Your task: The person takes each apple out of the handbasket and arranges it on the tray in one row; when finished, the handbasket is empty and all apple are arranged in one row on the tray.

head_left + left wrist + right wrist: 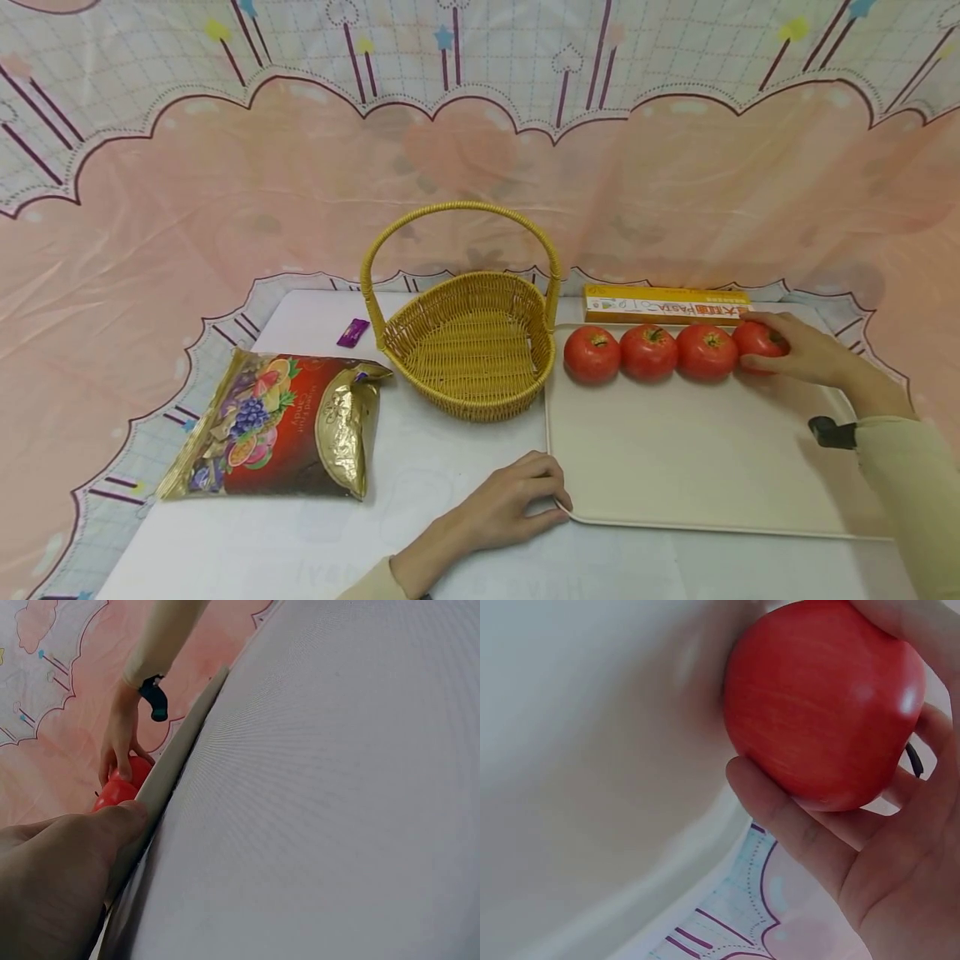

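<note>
My right hand (806, 354) grips the rightmost red apple (821, 705) at the back of a cream tray (697, 458). In the right wrist view, its fingers and thumb curl round the apple, whose dark stem faces the palm. More red apples stand to its left in a row: one beside it (707, 352), a middle one (648, 352) and one at the left end (592, 355). My left hand (510, 504) holds the tray's front left corner with bent fingers; in the left wrist view its thumb (124, 821) lies against the rim.
A yellow wicker basket (480, 408) with a tall handle stands left of the tray. Farther left lie a large bag of fruit candy (277, 425) and a small purple wrapped candy (352, 332). Behind the apples is a yellow pasta box (663, 305). A patterned cloth (300, 208) hangs behind.
</note>
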A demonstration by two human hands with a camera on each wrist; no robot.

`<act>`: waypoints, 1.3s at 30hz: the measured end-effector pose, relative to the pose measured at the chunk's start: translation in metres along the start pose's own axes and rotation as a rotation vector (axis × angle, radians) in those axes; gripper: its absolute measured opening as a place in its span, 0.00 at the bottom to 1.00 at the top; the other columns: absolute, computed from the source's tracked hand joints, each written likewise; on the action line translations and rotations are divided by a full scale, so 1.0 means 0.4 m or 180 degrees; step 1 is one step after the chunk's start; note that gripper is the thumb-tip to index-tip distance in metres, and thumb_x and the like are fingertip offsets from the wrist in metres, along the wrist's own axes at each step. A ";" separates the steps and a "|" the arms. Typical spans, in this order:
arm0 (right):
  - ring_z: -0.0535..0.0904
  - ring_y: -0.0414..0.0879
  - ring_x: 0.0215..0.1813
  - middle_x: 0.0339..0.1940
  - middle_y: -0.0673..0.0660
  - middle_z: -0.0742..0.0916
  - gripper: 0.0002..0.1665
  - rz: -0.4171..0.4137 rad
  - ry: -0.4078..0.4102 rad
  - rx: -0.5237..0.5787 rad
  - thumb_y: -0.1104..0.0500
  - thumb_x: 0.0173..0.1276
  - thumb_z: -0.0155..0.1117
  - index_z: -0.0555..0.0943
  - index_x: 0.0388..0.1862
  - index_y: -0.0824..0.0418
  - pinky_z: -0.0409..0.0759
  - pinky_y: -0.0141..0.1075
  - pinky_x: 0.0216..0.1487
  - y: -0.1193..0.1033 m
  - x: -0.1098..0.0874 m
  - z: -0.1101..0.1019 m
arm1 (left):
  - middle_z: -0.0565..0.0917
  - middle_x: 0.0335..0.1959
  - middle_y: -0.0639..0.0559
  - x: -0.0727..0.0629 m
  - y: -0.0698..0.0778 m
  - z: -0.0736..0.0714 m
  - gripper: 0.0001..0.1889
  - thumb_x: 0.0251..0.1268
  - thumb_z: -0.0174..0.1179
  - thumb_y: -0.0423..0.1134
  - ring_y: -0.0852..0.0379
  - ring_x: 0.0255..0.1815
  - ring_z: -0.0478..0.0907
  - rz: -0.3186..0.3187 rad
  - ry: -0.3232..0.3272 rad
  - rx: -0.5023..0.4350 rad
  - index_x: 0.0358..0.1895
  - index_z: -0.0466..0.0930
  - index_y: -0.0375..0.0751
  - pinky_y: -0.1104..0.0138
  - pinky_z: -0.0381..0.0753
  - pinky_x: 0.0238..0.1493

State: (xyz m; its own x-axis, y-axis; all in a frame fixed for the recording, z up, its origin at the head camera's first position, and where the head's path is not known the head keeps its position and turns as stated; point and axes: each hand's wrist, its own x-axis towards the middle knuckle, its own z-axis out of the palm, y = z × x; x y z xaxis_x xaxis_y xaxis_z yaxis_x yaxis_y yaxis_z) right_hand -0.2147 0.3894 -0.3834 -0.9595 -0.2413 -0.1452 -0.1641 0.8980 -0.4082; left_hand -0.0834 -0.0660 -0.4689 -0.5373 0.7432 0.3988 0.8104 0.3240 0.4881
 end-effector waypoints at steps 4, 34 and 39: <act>0.61 0.73 0.60 0.64 0.75 0.63 0.50 -0.0014 -0.0036 -0.0047 0.41 0.59 0.65 0.55 0.72 0.62 0.62 0.73 0.53 0.000 0.006 0.001 | 0.73 0.41 0.66 -0.001 0.000 0.000 0.03 0.62 0.62 0.45 0.70 0.50 0.68 0.0011 -0.0002 -0.0011 0.37 0.81 0.55 0.84 0.68 0.51; 0.57 0.74 0.62 0.65 0.77 0.61 0.50 0.0043 -0.0540 0.0126 0.43 0.63 0.60 0.50 0.73 0.66 0.60 0.73 0.54 -0.006 0.030 -0.021 | 0.74 0.48 0.63 -0.012 -0.010 -0.020 0.07 0.65 0.59 0.44 0.67 0.56 0.69 -0.0124 0.0022 -0.0155 0.44 0.80 0.53 0.76 0.71 0.57; 0.54 0.75 0.63 0.68 0.78 0.57 0.52 0.0082 -0.0436 0.0145 0.42 0.63 0.59 0.47 0.74 0.64 0.58 0.75 0.54 -0.012 0.022 -0.015 | 0.72 0.54 0.63 -0.019 -0.016 -0.037 0.14 0.65 0.59 0.42 0.67 0.61 0.67 -0.0350 0.0162 -0.0253 0.53 0.76 0.53 0.72 0.70 0.62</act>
State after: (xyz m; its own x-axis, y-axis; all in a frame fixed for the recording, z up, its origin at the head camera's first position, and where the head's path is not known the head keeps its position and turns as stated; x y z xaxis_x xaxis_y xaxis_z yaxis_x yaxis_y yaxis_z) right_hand -0.2237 0.3853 -0.3774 -0.9225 -0.2693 -0.2766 -0.1264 0.8877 -0.4427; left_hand -0.0880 -0.0823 -0.4637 -0.6346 0.6744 0.3775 0.7261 0.3530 0.5900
